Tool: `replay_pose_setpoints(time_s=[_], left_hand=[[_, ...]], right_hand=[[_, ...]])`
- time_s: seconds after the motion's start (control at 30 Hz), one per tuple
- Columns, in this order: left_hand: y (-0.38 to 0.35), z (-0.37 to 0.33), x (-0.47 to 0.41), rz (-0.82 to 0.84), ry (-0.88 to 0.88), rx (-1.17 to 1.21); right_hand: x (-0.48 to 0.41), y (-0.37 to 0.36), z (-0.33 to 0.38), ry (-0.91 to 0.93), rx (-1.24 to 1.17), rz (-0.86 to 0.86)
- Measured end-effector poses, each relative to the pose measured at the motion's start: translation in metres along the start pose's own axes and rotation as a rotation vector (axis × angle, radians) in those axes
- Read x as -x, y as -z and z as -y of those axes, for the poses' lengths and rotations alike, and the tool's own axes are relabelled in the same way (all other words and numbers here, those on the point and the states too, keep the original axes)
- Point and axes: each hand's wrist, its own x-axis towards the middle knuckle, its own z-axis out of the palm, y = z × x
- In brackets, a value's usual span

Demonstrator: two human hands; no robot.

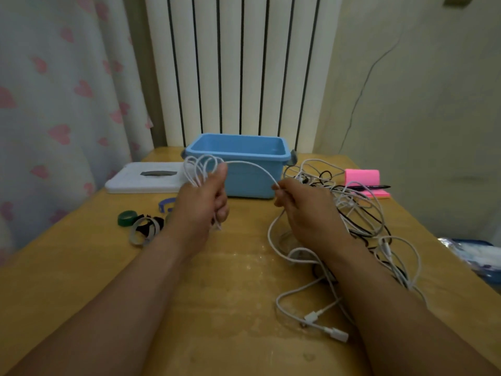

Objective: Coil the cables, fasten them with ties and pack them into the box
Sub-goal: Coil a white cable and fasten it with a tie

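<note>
A curtain (pixel 54 104) with pink hearts fills the left of the frame. On the bench (pixel 81 267), at mid-left, a white lid (pixel 146 177) lies flat just left of the box. Lower in the frame lie the ties (pixel 145 226): a green roll (pixel 127 217), a bunch of grey and black loops, and a blue one (pixel 166 204) partly hidden by the left wrist.

The left hand (pixel 200 204), left of centre, is fisted round a coil (pixel 199 166) of white cable, with the thumb lying up along the loops. The loops stand above the fist, in front of the box's left corner. From the thumb a single strand (pixel 252 165) arcs rightward across the box front to the right hand (pixel 301 210). That hand pinches the strand between thumb and forefinger, its other fingers curled in.

The box (pixel 244 147) is blue and open, and stands upright at the centre back of the bench, before a white radiator (pixel 238 63).

Under the right hand, white cable drops to the bench and loops toward the lower right, where white plugs (pixel 328 328) lie. Right of the box a tangle of white and black cables (pixel 360 213) sprawls on the bench, partly under the right forearm. Just beyond it, pink notes (pixel 362 177) lie with a black pen (pixel 368 187) across them. At the far right edge something blue and white shows, too blurred to tell what it is.
</note>
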Motion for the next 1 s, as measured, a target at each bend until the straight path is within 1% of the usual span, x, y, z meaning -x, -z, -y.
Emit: replay_pose_setpoints(time_s=[0.03,0.1,0.17,0.23,0.33,0.4,0.47,0.63,0.7,0.8,0.83,0.9,0.93,1.0], left_hand=[[-0.006,0.005,0.001,-0.035,0.017,-0.106],[-0.017,0.017,0.002,-0.012,0.013,-0.258],[-0.026,0.024,0.003,0.041,-0.011,-0.292],[-0.032,0.025,0.005,0.069,-0.016,-0.222],[-0.036,0.027,0.006,0.100,0.006,-0.031],[-0.035,0.030,0.005,0.068,0.007,-0.023],[-0.034,0.032,0.004,0.031,0.008,-0.039],[-0.036,0.027,0.006,-0.025,-0.017,0.077],[-0.037,0.022,0.004,-0.028,-0.049,0.112],[-0.030,0.009,-0.001,-0.056,-0.059,0.274],[-0.025,0.004,-0.002,-0.070,-0.052,0.304],[-0.020,0.002,-0.004,-0.086,-0.025,0.253],[-0.020,0.005,-0.004,-0.085,-0.009,0.185],[-0.023,0.009,-0.004,-0.075,0.020,0.036]], right_hand=[[0.000,-0.001,0.002,0.010,-0.008,-0.012],[0.001,-0.005,0.006,0.045,0.001,-0.021],[0.003,-0.009,0.010,0.111,0.051,-0.024],[0.005,-0.011,0.013,0.156,0.048,0.004],[0.009,-0.014,0.017,0.167,-0.061,0.055],[0.012,-0.014,0.017,0.156,-0.090,0.076],[0.012,-0.013,0.015,0.106,-0.077,0.094],[0.006,-0.010,0.007,-0.017,0.056,0.222],[0.004,-0.007,0.002,-0.057,0.107,0.233],[0.002,0.004,-0.014,-0.122,0.331,0.207],[0.002,0.008,-0.020,-0.150,0.354,0.196],[0.003,0.011,-0.027,-0.157,0.348,0.198],[0.003,0.011,-0.027,-0.124,0.340,0.201],[0.003,0.012,-0.024,-0.030,0.301,0.151]])
